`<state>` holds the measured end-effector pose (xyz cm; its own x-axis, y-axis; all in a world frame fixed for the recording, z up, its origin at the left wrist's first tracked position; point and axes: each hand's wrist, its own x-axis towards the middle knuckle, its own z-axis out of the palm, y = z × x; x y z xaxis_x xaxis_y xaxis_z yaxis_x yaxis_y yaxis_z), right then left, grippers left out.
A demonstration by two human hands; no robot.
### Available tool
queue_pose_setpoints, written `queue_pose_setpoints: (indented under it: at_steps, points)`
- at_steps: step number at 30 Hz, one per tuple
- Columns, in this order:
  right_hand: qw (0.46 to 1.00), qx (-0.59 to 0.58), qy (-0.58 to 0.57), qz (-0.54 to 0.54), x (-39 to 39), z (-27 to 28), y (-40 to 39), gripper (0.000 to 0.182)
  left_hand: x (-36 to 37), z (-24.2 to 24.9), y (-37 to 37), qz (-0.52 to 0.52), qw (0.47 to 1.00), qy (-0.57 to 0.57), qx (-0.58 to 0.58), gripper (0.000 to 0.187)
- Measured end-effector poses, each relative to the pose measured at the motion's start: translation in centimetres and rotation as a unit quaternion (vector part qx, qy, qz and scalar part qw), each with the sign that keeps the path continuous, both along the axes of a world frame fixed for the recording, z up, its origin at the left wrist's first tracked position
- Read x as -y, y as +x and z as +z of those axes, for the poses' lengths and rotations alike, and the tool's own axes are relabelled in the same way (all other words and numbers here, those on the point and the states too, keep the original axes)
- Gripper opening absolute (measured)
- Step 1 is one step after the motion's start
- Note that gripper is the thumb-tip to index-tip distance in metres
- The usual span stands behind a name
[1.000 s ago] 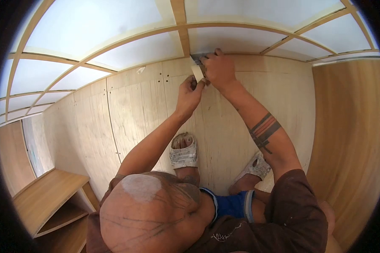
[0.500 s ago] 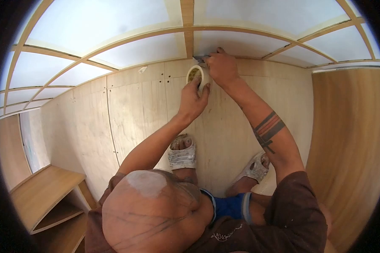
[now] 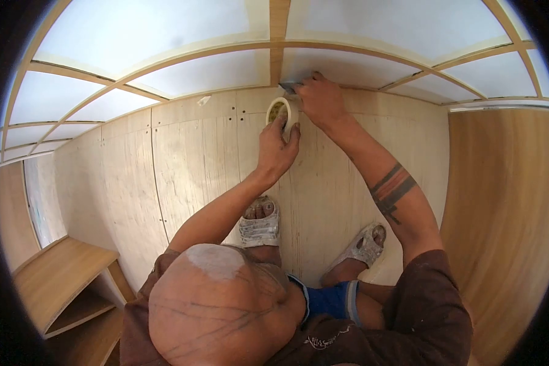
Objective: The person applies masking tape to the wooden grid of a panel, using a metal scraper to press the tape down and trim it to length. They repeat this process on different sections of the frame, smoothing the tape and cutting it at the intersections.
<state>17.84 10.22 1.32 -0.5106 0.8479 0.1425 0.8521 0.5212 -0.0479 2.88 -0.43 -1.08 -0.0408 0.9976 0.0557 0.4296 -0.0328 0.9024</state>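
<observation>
Head view: I have a grip on something with each hand, close together at the foot of the wooden lattice (image 3: 277,64), where it meets the plywood floor (image 3: 195,146). My left hand (image 3: 276,149) pinches a roll of masking tape (image 3: 293,111), fingertips reaching into the core and thumb on the outer side; the roll is tilted, its open ring partly facing me, just below the base of the upright bar. My right hand (image 3: 320,102) is closed on a flat grey blade (image 3: 288,87), its exposed end by the corner of the upright bar and the lower right pane (image 3: 341,66). Most of the tool is covered by my knuckles, so I cannot tell its handle, nor whether a strip of tape runs between roll and blade. To do this well, I judge that the blade wants a low angle and light, even pressure, with its edge lined up with the wood so that its corner does not gouge the bar or scratch the pane. The roll is best held slack and clear of the edge, left thumb out of the blade's path. My sandals (image 3: 259,229) are set apart on the floor, which should give a steady base for short, careful strokes.
</observation>
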Motion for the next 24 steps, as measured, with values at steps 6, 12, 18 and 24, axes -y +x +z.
queue_pose_setpoints:
  at_steps: [6, 12, 18, 24]
  points:
    - [0.999, 0.039, -0.028, 0.005, 0.9, 0.6, 0.1, 0.029, 0.1, 0.3, -0.5, -0.008, 0.999, -0.049, -0.011, 0.038]
    - [0.999, 0.020, -0.023, -0.013, 0.3, 0.4, 1.0, 0.026, -0.1, 1.0, -0.4, -0.019, 0.992, -0.125, 0.003, 0.045]
    - [0.999, -0.040, 0.000, -0.015, -0.3, 0.9, 1.0, 0.024, 0.0, -1.1, 0.7, 0.020, 0.998, 0.034, 0.047, 0.033]
    - [0.987, -0.131, 0.086, -0.028, 0.9, 4.9, 1.5, 0.023, 0.4, 0.2, 0.2, 0.000, 0.998, -0.023, 0.055, 0.034]
